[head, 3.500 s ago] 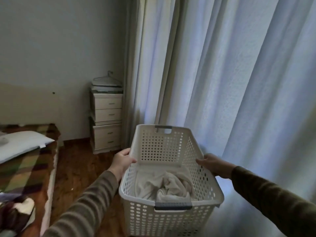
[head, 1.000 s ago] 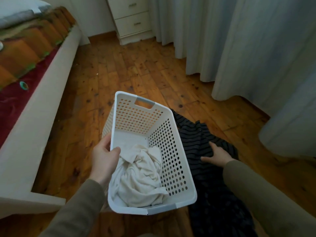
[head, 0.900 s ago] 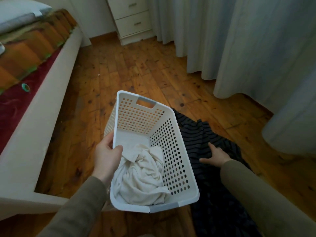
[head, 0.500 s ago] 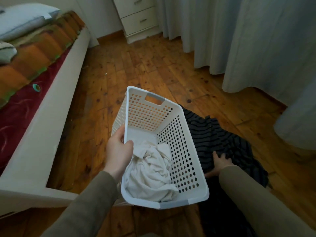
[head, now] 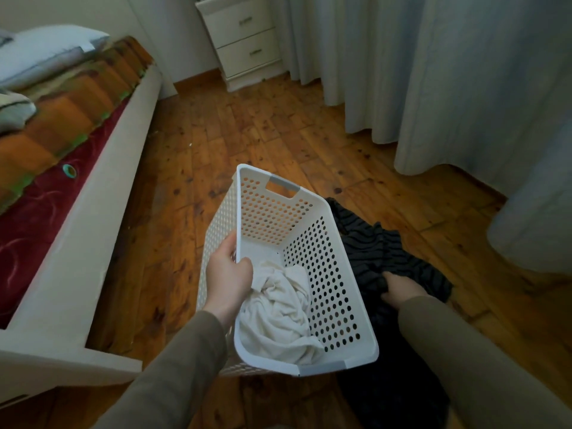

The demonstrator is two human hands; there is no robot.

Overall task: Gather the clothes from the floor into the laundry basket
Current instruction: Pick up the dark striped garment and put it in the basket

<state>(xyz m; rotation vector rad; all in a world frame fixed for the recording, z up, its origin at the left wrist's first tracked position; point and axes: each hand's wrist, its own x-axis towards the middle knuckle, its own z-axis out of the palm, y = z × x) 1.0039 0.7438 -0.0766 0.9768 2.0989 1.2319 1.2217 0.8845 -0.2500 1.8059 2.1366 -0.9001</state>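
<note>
A white perforated laundry basket (head: pixel 322 243) sits low over the wooden floor in front of me. A crumpled white cloth (head: pixel 278 311) lies inside it at the near end. My left hand (head: pixel 227 275) grips the basket's left rim. To the right of the basket a dark striped garment (head: pixel 371 249) is spread on the floor. My right hand (head: pixel 399 291) is closed on a bunch of that garment's fabric, close to the basket's right wall.
A bed (head: pixel 77 187) with a white frame, a patterned cover and pillows runs along the left. A white drawer unit (head: pixel 244 41) stands at the far wall. Long pale curtains (head: pixel 448 88) hang to the floor on the right.
I have lowered the basket toward the floor and let go with my right hand. That hand lay flat on the striped garment and has now curled its fingers into the fabric.
</note>
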